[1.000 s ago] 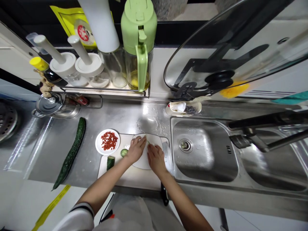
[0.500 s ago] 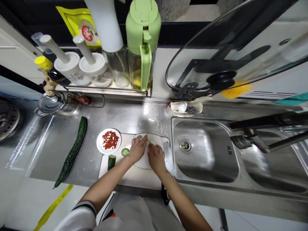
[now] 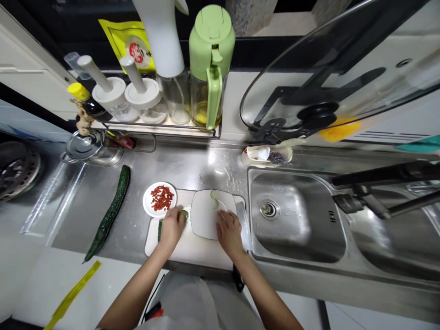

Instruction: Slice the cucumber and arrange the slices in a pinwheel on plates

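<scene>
A white cutting board (image 3: pixel 192 250) lies on the steel counter beside the sink. On it rests a white square plate (image 3: pixel 206 215) with thin cucumber slices (image 3: pixel 215 198) near its far edge. My left hand (image 3: pixel 172 227) curls over the cut cucumber pieces (image 3: pixel 184 213) at the board's left end, fingers closed on them. My right hand (image 3: pixel 228 233) lies on the plate's near right corner, fingers bent against it. A small round dish of red goji berries (image 3: pixel 160 199) sits just beyond my left hand.
A whole cucumber (image 3: pixel 110 214) lies on the counter at left. A knife (image 3: pixel 238 275) lies between the board and the steel sink (image 3: pixel 295 215), its black handle over the counter's front edge. Seasoning jars and a green oil bottle (image 3: pixel 210 68) stand on a rack behind. A glass pot lid (image 3: pixel 330 68) leans at the back right.
My left hand has left the plate and moved left and nearer onto the cucumber pieces. My right hand drew back to the plate's near corner, uncovering the slices. The camera shifted slightly.
</scene>
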Demonstrator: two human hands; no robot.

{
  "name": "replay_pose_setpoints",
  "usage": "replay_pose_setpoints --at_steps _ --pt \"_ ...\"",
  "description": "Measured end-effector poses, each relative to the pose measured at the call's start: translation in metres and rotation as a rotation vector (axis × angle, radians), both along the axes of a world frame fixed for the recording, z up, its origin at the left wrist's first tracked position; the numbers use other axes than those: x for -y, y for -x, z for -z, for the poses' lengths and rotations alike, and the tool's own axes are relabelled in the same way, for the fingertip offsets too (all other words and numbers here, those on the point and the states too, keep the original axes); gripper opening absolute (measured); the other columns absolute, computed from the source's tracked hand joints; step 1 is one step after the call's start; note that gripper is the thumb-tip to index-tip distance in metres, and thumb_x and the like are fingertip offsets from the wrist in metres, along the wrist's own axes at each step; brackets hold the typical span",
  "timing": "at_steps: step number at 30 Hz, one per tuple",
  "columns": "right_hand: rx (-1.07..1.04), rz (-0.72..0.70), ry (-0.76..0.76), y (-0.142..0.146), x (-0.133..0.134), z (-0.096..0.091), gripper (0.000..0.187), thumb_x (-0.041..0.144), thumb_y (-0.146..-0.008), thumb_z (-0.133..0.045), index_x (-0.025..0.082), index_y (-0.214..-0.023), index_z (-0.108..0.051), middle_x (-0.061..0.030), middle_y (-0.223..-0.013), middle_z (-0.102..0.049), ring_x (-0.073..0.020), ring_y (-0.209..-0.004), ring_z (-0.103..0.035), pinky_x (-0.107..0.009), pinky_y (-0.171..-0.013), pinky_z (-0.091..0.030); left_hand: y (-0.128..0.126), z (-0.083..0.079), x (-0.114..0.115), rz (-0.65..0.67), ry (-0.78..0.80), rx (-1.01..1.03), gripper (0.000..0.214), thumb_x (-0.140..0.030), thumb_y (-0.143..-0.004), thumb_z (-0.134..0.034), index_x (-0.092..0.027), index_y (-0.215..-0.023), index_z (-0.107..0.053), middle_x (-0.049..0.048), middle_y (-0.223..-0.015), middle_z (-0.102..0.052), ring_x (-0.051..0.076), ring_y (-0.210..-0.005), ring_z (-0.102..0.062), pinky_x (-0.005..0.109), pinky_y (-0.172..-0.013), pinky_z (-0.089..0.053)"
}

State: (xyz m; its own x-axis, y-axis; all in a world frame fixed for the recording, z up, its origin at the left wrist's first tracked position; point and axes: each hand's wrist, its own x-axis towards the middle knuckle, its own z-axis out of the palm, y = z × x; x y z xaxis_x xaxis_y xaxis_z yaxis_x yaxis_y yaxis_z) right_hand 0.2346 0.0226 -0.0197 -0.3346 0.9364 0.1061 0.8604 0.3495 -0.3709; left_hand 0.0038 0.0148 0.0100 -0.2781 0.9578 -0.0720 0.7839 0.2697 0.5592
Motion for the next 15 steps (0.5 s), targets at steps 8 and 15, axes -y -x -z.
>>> replay_pose_setpoints --at_steps 8,15 --pt "0.004 -0.011 -0.023 0.003 0.015 -0.003 0.033 0.019 -0.089 -0.044 0.016 -0.118 -0.059 -0.0125 -0.124 -0.055 -0.0305 -0.116 -0.037 -0.045 -0.084 -0.041 0.004 0.003 0.010 -0.104 0.188 -0.019 0.015 -0.021 -0.079 -0.052 -0.017 -0.087 -0.065 0.0056 -0.081 -0.066 0.018 -0.075 -0.059 0.027 -0.073 -0.042" --pt "0.006 -0.015 -0.049 0.005 0.021 -0.008 0.031 0.019 -0.089 -0.045 0.016 -0.116 -0.060 -0.0125 -0.123 -0.055 -0.0305 -0.116 -0.038 -0.046 -0.085 -0.041 0.002 0.002 0.003 -0.094 0.264 -0.070 0.012 -0.017 -0.079 -0.050 -0.016 -0.083 -0.062 0.0077 -0.080 -0.065 0.017 -0.075 -0.059 0.026 -0.071 -0.039"
